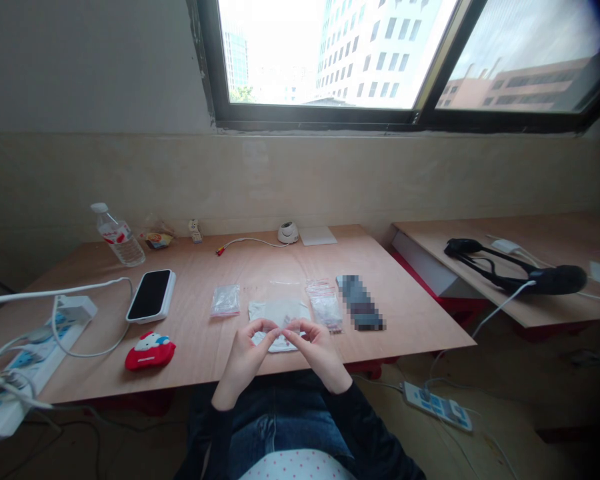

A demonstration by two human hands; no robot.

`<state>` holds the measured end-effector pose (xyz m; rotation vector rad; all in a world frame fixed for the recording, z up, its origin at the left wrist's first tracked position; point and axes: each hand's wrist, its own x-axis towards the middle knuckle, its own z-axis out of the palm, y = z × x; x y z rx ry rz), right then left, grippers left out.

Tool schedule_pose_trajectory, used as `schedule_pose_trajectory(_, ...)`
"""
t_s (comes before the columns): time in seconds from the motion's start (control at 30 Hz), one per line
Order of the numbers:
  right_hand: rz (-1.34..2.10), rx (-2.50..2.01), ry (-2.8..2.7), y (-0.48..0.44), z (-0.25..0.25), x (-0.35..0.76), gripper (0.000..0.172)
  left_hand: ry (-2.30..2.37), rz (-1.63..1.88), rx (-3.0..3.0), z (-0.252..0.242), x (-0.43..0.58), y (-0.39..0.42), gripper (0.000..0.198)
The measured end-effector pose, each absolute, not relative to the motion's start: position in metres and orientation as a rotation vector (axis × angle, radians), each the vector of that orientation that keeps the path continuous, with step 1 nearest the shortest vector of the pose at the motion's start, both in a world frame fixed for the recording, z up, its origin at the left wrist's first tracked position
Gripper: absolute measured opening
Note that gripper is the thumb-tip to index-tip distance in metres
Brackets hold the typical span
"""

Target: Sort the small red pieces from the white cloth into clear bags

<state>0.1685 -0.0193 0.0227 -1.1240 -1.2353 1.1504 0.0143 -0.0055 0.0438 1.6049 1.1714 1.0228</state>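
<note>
My left hand (244, 360) and my right hand (316, 352) meet at the front edge of a wooden table (205, 347), fingertips pinched together on a tiny item too small to name. Right under them lies a white sheet (280, 313) with small parts on it. A small clear bag (226, 300) lies to its left, and a clear bag with a red strip (325, 307) lies to its right. A blurred dark flat object (361, 303) rests further right.
A phone in a white case (151, 295) and a red-and-white plush pouch (150, 351) lie at the left, by a white power strip (30, 353) with cables. A water bottle (119, 236) and a white dome camera (288, 232) stand at the back. A second table (530, 267) holds black gear.
</note>
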Motion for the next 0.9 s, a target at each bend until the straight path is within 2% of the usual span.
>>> schedule_pose_trajectory(0.7, 1.229, -1.098, -1.238, -0.013, 0.028, 0.163, 0.029, 1.150, 1.031, 1.503, 0.041, 0.011, -0.004, 0.027)
schedule_pose_trajectory(0.9, 1.243, -1.103, -1.345, -0.003, 0.036, 0.159, 0.039, 1.266, 1.121, 1.464, 0.045, 0.003, 0.003, 0.024)
